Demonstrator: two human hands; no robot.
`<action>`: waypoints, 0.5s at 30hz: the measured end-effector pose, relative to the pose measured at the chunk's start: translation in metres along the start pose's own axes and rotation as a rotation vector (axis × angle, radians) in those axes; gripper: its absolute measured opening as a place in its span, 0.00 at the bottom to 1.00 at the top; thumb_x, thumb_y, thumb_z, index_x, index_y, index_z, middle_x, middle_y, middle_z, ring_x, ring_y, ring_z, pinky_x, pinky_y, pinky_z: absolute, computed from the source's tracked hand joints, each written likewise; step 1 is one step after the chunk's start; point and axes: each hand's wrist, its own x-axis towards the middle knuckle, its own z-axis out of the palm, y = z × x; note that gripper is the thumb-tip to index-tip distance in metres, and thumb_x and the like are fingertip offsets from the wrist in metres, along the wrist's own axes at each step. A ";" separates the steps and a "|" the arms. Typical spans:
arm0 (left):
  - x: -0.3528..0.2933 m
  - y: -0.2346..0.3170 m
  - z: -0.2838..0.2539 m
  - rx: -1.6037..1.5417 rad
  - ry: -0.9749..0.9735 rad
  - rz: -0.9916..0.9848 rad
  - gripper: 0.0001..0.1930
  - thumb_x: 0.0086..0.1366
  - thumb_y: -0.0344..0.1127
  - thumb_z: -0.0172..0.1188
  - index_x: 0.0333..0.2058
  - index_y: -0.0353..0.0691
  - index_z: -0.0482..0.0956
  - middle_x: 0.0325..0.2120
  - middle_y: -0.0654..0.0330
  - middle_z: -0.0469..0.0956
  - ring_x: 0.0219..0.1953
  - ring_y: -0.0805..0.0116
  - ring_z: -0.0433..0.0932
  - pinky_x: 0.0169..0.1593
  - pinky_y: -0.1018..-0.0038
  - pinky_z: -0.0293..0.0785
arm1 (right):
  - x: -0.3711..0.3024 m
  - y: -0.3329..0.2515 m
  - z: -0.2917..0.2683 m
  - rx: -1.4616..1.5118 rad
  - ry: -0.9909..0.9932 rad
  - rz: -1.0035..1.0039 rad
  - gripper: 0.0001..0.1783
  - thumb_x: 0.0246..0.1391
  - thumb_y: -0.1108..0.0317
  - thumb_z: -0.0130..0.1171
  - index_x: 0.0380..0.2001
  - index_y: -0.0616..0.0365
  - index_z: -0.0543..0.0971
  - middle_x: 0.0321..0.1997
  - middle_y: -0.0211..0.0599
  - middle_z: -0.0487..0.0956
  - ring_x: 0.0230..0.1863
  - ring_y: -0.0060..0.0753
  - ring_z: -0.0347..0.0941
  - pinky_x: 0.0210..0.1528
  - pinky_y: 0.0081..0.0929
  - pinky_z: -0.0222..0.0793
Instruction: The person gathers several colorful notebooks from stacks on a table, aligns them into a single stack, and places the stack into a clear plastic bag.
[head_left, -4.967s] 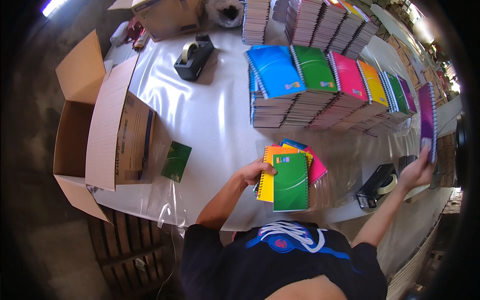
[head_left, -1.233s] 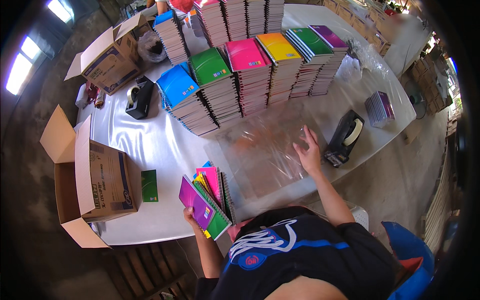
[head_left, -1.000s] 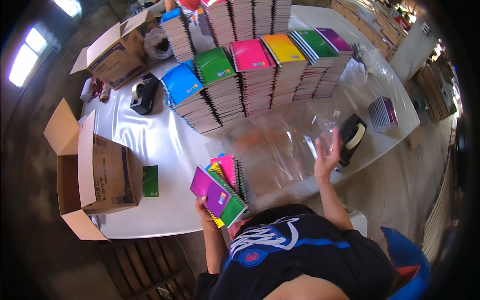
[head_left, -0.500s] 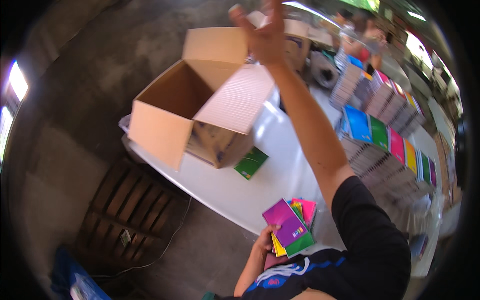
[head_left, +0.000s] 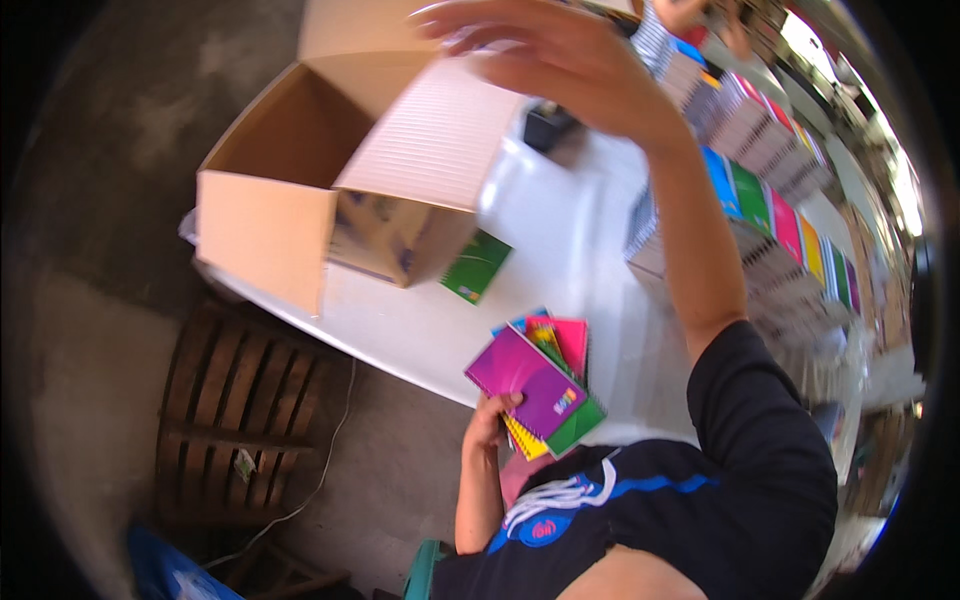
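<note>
"What was the left hand (head_left: 490, 420) doing?"

"Its fingers and thumb grasped a fanned bundle of colourful spiral-bound notebooks (head_left: 522, 376), purple cover uppermost, at the edge of the glossy white table (head_left: 385, 335)."

"And the right hand (head_left: 580, 72)?"

"Raised and blurred, its fingers extended, visibly gripping nothing, overlapping a flap of the open brown cardboard box (head_left: 266, 237). A rectangular green notebook (head_left: 476, 266) lay beside that box."

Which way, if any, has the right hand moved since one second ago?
Yes, leftward: the right hand, earlier right of the open box, now overlaps it in view.
</note>
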 end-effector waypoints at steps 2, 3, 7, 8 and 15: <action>0.006 0.008 0.020 0.190 -0.083 0.096 0.32 0.45 0.33 0.64 0.50 0.34 0.64 0.40 0.56 0.73 0.43 0.64 0.74 0.47 0.69 0.72 | -0.096 -0.038 -0.009 0.010 0.195 0.175 0.48 0.42 0.52 0.65 0.64 0.51 0.53 0.66 0.41 0.58 0.63 0.37 0.58 0.62 0.33 0.55; 0.014 0.005 0.029 0.320 -0.117 0.194 0.36 0.44 0.34 0.65 0.53 0.34 0.59 0.43 0.55 0.71 0.46 0.64 0.72 0.49 0.69 0.70 | -0.147 -0.049 -0.003 0.014 0.251 0.302 0.55 0.38 0.52 0.68 0.64 0.50 0.46 0.68 0.42 0.53 0.65 0.38 0.54 0.64 0.35 0.50; 0.051 0.005 0.060 0.759 -0.409 0.493 0.46 0.42 0.33 0.69 0.57 0.38 0.48 0.50 0.52 0.65 0.52 0.61 0.67 0.55 0.65 0.65 | -0.301 -0.053 0.085 0.260 0.356 0.747 0.79 0.27 0.58 0.78 0.65 0.45 0.22 0.70 0.46 0.44 0.68 0.40 0.47 0.68 0.39 0.41; 0.061 0.004 0.057 0.767 -0.491 0.514 0.48 0.41 0.30 0.70 0.58 0.40 0.46 0.50 0.50 0.64 0.53 0.59 0.67 0.56 0.64 0.64 | -0.308 -0.051 0.100 0.365 0.444 0.759 0.79 0.27 0.63 0.79 0.65 0.44 0.21 0.68 0.46 0.49 0.66 0.39 0.52 0.67 0.39 0.46; 0.085 0.012 0.050 0.894 -0.413 0.256 0.50 0.36 0.28 0.72 0.56 0.39 0.48 0.48 0.51 0.64 0.52 0.60 0.67 0.54 0.64 0.66 | -0.330 -0.014 0.140 0.482 0.538 0.781 0.66 0.33 0.75 0.72 0.68 0.46 0.36 0.59 0.42 0.62 0.59 0.35 0.61 0.62 0.31 0.54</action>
